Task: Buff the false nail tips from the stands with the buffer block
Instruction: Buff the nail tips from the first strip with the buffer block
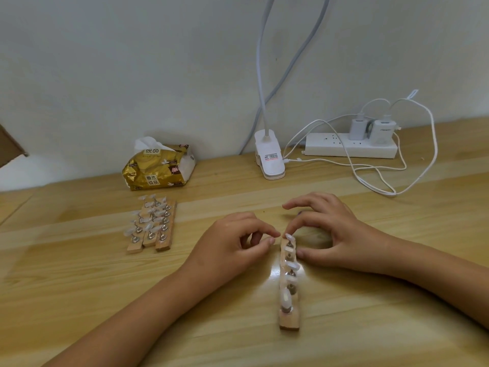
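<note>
Right hand (325,234) pinched around far nail tip (289,237) of stand (289,320); left hand (238,239) curled beside, grip unclear

There is only one view, from a camera worn on the person's head. It faces forward and down across the tabletop (79,287) to the wall (105,75) behind, which fills the upper half. The camera sits close. One forearm enters from the bottom left and the other from the right edge. The left hand (238,239) and right hand (333,234) meet just right of the middle, at the far end of a stand (289,317). The tabletop's back edge runs slanted, lower at the left, where a tissue pack (158,168) lies. A power strip (349,148) lies at the back right.
</note>
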`<act>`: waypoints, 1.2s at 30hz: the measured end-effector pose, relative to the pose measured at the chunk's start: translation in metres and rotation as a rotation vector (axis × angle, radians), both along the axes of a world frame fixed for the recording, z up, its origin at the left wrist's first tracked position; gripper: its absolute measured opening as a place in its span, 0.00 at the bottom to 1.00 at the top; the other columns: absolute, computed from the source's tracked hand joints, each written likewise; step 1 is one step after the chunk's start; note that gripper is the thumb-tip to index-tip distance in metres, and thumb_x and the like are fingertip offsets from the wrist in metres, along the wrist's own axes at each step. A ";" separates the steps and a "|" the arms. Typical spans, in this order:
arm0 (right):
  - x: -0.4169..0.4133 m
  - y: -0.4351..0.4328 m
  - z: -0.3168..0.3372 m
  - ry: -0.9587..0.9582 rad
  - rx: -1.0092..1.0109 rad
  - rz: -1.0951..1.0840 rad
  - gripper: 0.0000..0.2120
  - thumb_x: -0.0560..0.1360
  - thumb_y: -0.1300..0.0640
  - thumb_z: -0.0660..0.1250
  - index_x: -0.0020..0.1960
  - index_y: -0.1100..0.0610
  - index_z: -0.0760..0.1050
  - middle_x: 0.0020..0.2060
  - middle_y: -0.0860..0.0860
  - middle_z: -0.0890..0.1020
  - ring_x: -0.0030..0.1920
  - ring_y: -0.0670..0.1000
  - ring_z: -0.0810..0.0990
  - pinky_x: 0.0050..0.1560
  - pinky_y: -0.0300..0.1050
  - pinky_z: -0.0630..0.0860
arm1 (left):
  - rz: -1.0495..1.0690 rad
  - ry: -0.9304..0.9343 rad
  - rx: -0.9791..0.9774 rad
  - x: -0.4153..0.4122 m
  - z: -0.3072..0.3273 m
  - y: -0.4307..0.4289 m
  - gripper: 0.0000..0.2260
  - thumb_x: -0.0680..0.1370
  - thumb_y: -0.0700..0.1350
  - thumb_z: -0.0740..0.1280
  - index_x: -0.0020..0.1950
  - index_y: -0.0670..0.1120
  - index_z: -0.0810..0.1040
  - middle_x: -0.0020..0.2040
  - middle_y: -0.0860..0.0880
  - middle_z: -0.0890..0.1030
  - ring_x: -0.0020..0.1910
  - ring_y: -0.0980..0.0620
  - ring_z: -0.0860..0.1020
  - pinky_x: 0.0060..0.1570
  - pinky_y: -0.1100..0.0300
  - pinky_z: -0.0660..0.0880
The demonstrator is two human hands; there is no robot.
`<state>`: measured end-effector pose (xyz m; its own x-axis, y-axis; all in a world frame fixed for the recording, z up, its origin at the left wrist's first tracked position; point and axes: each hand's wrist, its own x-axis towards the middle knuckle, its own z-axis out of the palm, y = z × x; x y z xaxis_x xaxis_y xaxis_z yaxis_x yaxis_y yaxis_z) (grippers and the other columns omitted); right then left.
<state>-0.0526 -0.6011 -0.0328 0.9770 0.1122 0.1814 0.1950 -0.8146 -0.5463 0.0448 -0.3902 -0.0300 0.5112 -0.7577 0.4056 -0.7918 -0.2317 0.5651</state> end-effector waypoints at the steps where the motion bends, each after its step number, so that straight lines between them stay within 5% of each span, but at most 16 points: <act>1: 0.000 0.000 -0.001 -0.003 -0.003 0.010 0.14 0.70 0.46 0.74 0.49 0.32 0.74 0.67 0.31 0.66 0.71 0.38 0.55 0.74 0.47 0.53 | -0.006 0.034 -0.009 0.000 0.000 -0.001 0.07 0.74 0.43 0.73 0.50 0.52 0.84 0.34 0.55 0.74 0.33 0.58 0.71 0.36 0.68 0.66; 9: 0.001 -0.002 -0.005 -0.046 -0.015 0.018 0.21 0.70 0.42 0.73 0.59 0.29 0.71 0.67 0.32 0.66 0.72 0.38 0.55 0.74 0.47 0.54 | -0.021 0.217 0.033 -0.004 -0.004 -0.006 0.09 0.72 0.46 0.75 0.49 0.56 0.83 0.37 0.62 0.74 0.33 0.60 0.69 0.35 0.70 0.65; 21: 0.002 0.000 -0.005 -0.056 -0.054 0.007 0.18 0.70 0.45 0.75 0.56 0.32 0.73 0.66 0.33 0.67 0.71 0.38 0.57 0.73 0.43 0.54 | -0.007 0.499 -0.007 -0.004 -0.002 -0.014 0.03 0.71 0.46 0.75 0.43 0.52 0.85 0.34 0.56 0.77 0.32 0.63 0.69 0.35 0.70 0.65; 24: 0.003 0.000 -0.004 -0.036 -0.031 -0.032 0.22 0.71 0.50 0.74 0.60 0.33 0.71 0.66 0.33 0.68 0.70 0.38 0.58 0.72 0.42 0.54 | -0.028 0.621 -0.078 -0.004 0.001 -0.013 0.04 0.71 0.46 0.74 0.45 0.49 0.85 0.45 0.39 0.83 0.42 0.49 0.75 0.46 0.57 0.70; 27: 0.005 -0.002 -0.003 -0.042 0.000 -0.161 0.23 0.74 0.55 0.70 0.62 0.36 0.68 0.64 0.38 0.71 0.68 0.44 0.63 0.72 0.49 0.59 | -0.039 0.656 -0.170 -0.006 0.004 -0.011 0.04 0.71 0.47 0.72 0.44 0.52 0.85 0.47 0.44 0.84 0.46 0.41 0.76 0.52 0.51 0.72; 32: 0.009 -0.006 -0.007 -0.024 -0.056 -0.228 0.16 0.78 0.56 0.66 0.63 0.43 0.74 0.56 0.41 0.73 0.62 0.47 0.67 0.67 0.46 0.64 | -0.037 0.695 -0.214 -0.004 0.004 -0.008 0.05 0.74 0.43 0.70 0.47 0.50 0.85 0.43 0.55 0.84 0.42 0.56 0.76 0.45 0.72 0.71; 36: 0.006 -0.003 -0.003 -0.162 0.121 -0.158 0.12 0.77 0.59 0.69 0.57 0.45 0.78 0.52 0.45 0.77 0.54 0.46 0.76 0.54 0.38 0.73 | -0.044 0.739 -0.229 -0.004 0.005 -0.009 0.05 0.75 0.39 0.69 0.48 0.45 0.83 0.44 0.53 0.85 0.47 0.62 0.81 0.46 0.73 0.72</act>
